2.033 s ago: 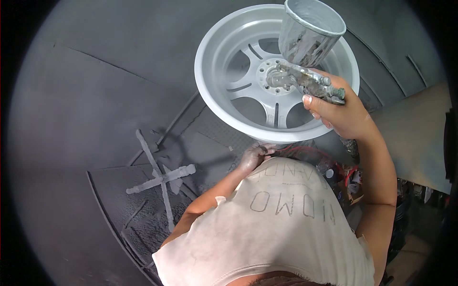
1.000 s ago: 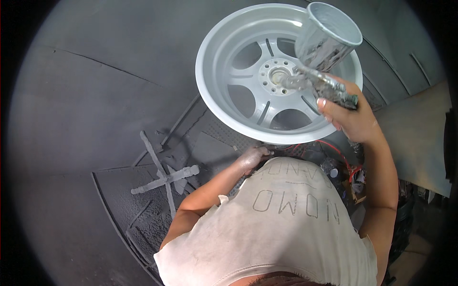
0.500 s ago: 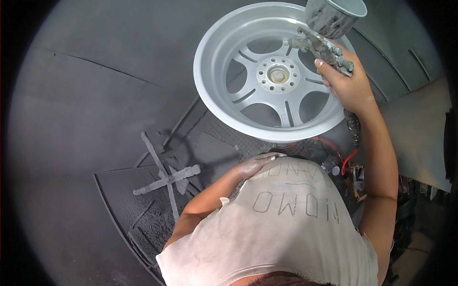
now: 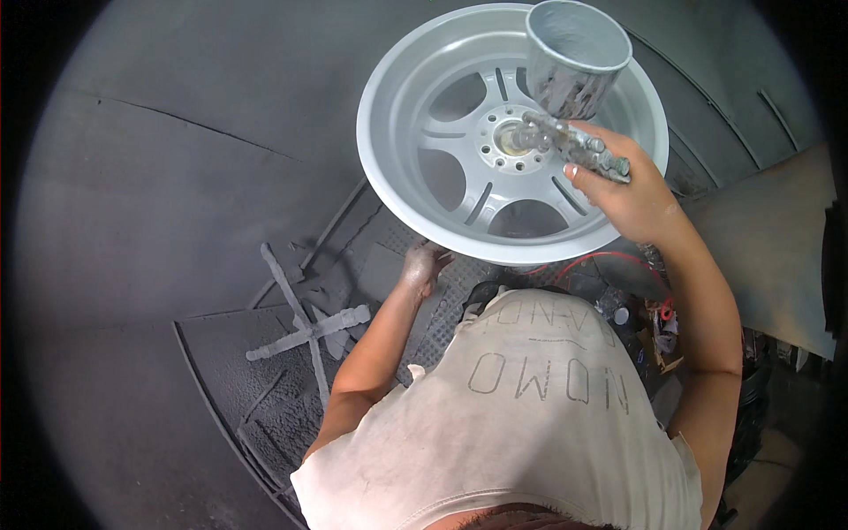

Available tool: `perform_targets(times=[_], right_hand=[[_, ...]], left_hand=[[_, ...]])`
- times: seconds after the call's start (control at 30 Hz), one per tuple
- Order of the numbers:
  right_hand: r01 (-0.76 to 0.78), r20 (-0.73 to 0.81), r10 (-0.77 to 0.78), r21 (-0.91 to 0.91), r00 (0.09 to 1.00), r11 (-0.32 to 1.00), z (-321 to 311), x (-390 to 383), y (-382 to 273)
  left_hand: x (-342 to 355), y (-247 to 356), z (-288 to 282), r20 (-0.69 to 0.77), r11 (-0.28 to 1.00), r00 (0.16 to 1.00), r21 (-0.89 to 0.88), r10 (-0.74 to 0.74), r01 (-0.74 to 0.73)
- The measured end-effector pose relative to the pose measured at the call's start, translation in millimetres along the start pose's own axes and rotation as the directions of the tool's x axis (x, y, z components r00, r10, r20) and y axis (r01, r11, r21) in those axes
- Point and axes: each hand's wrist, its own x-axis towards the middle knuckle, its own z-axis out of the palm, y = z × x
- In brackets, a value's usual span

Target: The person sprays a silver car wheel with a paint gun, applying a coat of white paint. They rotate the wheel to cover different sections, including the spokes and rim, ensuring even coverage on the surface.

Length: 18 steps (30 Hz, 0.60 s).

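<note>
A spray gun [image 4: 579, 146], crusted with grey paint, is in my right hand [image 4: 632, 190], its fingers wrapped round the grip. The gun's open-topped paint cup [image 4: 574, 84] stands up from it with grey paint inside. Its nozzle end overlaps the hub of a silver alloy wheel rim [image 4: 389, 172], which lies face up, raised above the floor. At the lower left edge of that wheel is my left hand [image 4: 424, 267], holding nothing that I can see. Its fingers are apart, partly curled, close under the rim; whether they touch it I cannot tell.
A grey, paint-caked cross-shaped stand [image 4: 311, 334] is at the left. A red hose [image 4: 609, 254] curves below the wheel on the right, near a cardboard box [image 4: 661, 340] and clutter. Grey sheeting [image 4: 194, 203] covers the left side; a tan panel [image 4: 764, 243] is at the right.
My right hand has brought the spray gun left and slightly nearer, over the hub. My left hand has left my shirt front for the rim's lower left edge. The wheel's spokes have turned.
</note>
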Motion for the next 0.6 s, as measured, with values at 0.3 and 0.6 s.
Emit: perform_targets(times=[0.3,0.6], right_hand=[[0.020,-0.146,-0.023,-0.025,0.989,0.999,-7,11,13],[-0.203,0.238,0.148,0.226,0.960,0.953,-18,-11,-26]], left_hand=[[-34,-8,28,0.180,0.993,0.978,0.069,-0.110,0.099],[-48,-29,47,0.323,0.943,0.918,0.306,-0.229,0.128]])
